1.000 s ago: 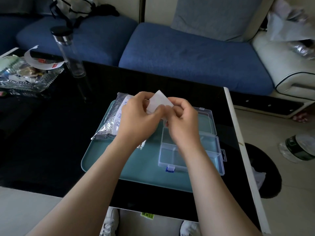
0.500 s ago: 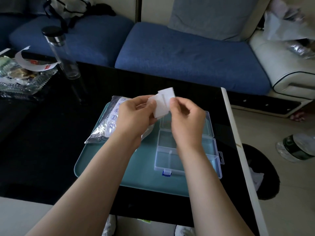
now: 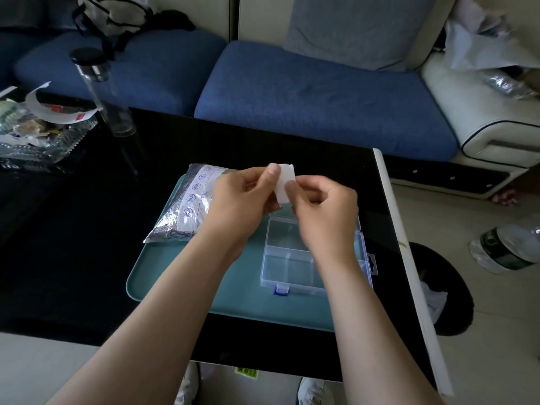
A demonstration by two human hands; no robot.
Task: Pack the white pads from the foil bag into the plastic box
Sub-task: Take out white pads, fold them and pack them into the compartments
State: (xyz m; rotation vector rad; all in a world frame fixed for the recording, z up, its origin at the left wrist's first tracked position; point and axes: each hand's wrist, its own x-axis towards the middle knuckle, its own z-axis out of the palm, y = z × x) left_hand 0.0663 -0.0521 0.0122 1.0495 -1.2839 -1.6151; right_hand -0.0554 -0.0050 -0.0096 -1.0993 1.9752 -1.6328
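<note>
The black tabletop [image 3: 87,258] stretches wide to the left of one teal tray [image 3: 181,290], whose right end nears the tabletop's white right edge. On the tray, one foil bag [image 3: 190,206] overhangs the far-left corner and one plastic box [image 3: 292,273] lies open at right. Above the box, the left hand [image 3: 236,200] and right hand [image 3: 324,209] pinch one white pad [image 3: 285,185].

one pad [image 3: 285,183], one box [image 3: 287,267], one bag [image 3: 190,206]
</note>
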